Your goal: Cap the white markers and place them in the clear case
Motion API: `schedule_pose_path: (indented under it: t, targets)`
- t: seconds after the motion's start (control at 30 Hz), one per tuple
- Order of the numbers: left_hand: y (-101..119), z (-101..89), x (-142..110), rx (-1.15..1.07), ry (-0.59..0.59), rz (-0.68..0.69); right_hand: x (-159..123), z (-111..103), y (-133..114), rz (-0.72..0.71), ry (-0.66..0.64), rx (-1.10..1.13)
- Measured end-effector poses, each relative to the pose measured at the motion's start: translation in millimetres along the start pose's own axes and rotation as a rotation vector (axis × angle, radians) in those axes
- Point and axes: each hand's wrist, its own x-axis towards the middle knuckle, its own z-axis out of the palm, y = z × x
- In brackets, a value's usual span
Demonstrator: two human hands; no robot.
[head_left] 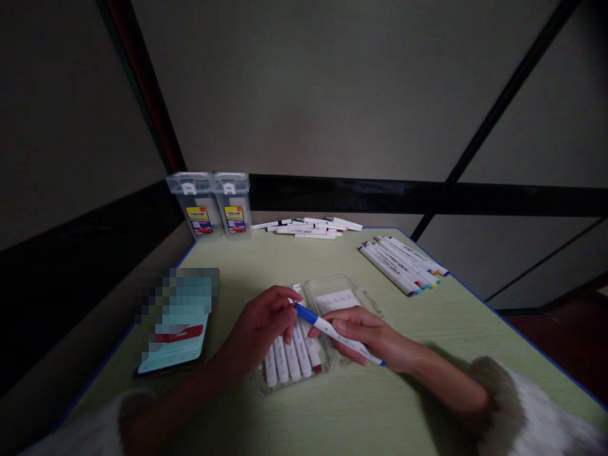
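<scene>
Blue-white marker (327, 327), green table (289, 258)

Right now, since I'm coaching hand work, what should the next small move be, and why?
Perhaps steady the far blue end of the marker with the left hand: the right hand holds its white barrel, and the left hand's fingers are close to that end.

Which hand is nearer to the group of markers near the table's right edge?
Right. The right hand, holding a blue-ended marker, is in front and to the left of the group of markers; the left hand is farther left, over the open case.
</scene>
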Motion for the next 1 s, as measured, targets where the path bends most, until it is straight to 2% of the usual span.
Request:
schedule_pose_path:
  t: [0.23, 0.37, 0.5, 0.63, 0.73, 1.0]
  targets:
    - [7, 1.7, -4, 0.022, -0.053, -0.053, 1, 3, -5, -0.024, -0.056, -0.061]
    - [6, 2.7, -3, 0.053, -0.024, -0.047, 3, 4, -4, -0.009, -0.024, -0.068]
    - [8, 4.0, -2, 0.072, 0.044, -0.057, 3, 4, -2, 0.028, 0.023, -0.049]
    - [11, 1.7, -1, 0.08, 0.185, -0.057, 5, 2, 2, 0.038, 0.111, 0.041]
    - [8, -3.0, 1, 0.075, 0.282, -0.027, 7, 0, 4, 0.012, 0.201, 0.121]
    - [-3, -11.8, 3, -0.012, 0.389, 0.038, 11, 0, 1, -0.11, 0.386, 0.192]
